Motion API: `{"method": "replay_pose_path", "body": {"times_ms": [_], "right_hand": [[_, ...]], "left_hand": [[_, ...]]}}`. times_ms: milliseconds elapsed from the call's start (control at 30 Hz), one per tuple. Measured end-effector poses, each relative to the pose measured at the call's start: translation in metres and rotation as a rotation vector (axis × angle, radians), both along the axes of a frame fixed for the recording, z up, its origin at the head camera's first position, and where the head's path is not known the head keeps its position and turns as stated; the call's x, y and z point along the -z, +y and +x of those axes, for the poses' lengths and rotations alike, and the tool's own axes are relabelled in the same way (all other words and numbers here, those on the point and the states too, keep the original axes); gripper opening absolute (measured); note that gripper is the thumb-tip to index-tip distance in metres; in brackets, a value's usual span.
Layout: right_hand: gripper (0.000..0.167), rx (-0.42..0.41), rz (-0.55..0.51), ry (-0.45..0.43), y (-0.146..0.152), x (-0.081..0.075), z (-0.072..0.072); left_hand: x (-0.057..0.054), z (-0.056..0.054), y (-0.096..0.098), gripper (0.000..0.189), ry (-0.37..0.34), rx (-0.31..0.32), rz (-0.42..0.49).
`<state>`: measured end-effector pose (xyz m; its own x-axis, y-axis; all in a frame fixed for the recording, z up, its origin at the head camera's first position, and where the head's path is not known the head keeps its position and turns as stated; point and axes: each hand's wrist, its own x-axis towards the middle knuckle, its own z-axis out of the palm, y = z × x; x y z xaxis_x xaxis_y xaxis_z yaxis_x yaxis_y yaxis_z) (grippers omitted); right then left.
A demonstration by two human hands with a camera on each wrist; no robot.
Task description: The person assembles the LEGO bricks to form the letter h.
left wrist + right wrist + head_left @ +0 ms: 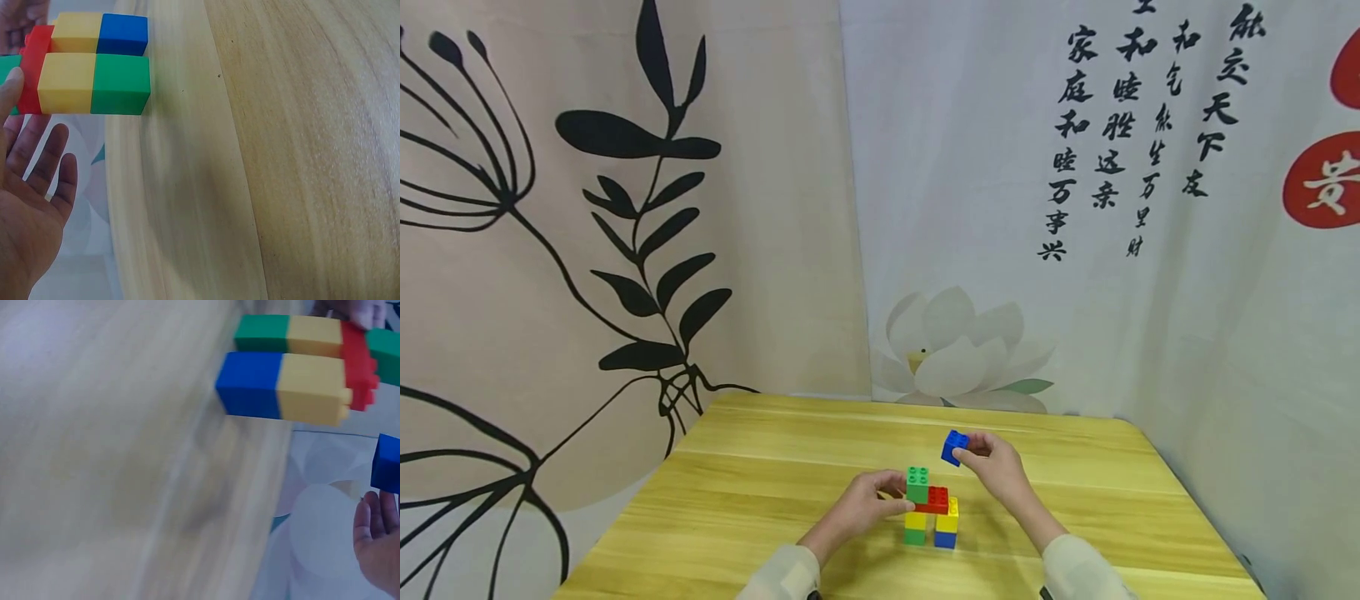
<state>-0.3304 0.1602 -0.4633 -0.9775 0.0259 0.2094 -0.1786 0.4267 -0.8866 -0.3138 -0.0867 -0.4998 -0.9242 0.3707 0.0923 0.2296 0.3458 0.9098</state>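
Note:
A small toy-brick structure stands on the wooden table point(760, 492). Its left column has a green brick point(915, 537) under a yellow brick point(915, 520); the right one has a blue base brick point(945, 540) under another yellow brick point(948, 518). Bridging both columns is a red brick point(936, 499), with an upper green brick point(917, 485) on its left end. My left hand point(865, 510) pinches the structure near the red and upper green bricks, thumb in front. Up and to the right, my right hand point(996, 467) holds a loose blue brick point(955, 447) in the air, apart from the structure.
Behind the table hangs a curtain point(790, 208) printed with dark plants, a pale lotus and writing. The far table edge runs just below the lotus. Wood surface extends on both sides of the bricks.

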Motion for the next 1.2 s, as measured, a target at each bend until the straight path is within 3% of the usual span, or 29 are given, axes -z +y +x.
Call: {"method": "replay_pose_path", "body": {"times_ms": [267, 667, 1200], "right_hand": [[0.039, -0.067, 0.018, 0.023, -0.004, -0.024, 0.006], [0.036, -0.237, 0.01, 0.062, -0.016, -0.046, 0.02], [0.038, -0.319, 0.0, 0.054, -0.025, -0.046, 0.023]], "left_hand": [[0.0, -0.002, -0.002, 0.027, 0.013, 0.012, 0.002], [0.002, -0.003, -0.003, 0.028, 0.013, 0.028, 0.014], [0.006, -0.006, -0.003, 0.022, 0.05, 0.045, 0.015]]}}
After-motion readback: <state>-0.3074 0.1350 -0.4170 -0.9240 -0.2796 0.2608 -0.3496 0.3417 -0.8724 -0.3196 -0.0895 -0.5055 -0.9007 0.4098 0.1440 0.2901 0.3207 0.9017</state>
